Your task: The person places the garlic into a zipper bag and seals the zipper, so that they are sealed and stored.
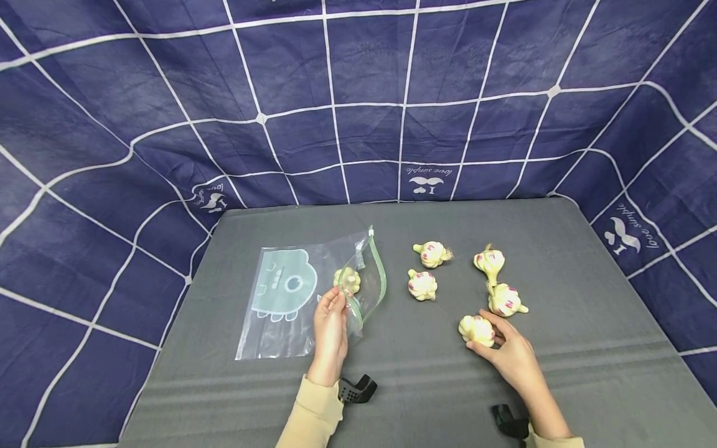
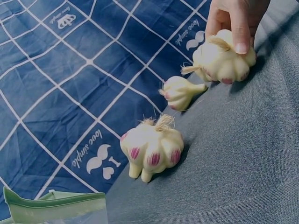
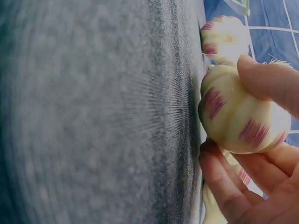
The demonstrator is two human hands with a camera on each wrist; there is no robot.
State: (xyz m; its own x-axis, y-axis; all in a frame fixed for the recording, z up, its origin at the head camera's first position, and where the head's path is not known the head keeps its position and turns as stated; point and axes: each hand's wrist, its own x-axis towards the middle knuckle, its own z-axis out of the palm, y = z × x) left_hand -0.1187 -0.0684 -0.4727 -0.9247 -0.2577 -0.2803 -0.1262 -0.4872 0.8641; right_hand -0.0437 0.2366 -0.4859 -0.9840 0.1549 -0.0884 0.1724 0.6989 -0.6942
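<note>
A clear zip bag [image 1: 330,255] with a green rim and a pale green cartoon print lies on the left part of the table. My left hand [image 1: 330,326] pinches its near rim, and the mouth gapes toward the right. One garlic bulb [image 1: 348,280] shows through the plastic, just inside the mouth. At the right, my right hand [image 1: 512,356] grips another garlic bulb [image 1: 476,330] between thumb and fingers, low over the table. The right wrist view shows this purple-streaked bulb [image 3: 238,112] close up, with the thumb on top and fingers beneath.
Between bag and right hand lie two garlic bulbs, a far one [image 1: 433,254] and a nearer one [image 1: 422,285]. Just beyond the right hand are two more, one bulb [image 1: 489,261] behind the other [image 1: 506,300]. Blue checked cloth [image 1: 370,137] walls the grey table [image 1: 414,386] at back and sides.
</note>
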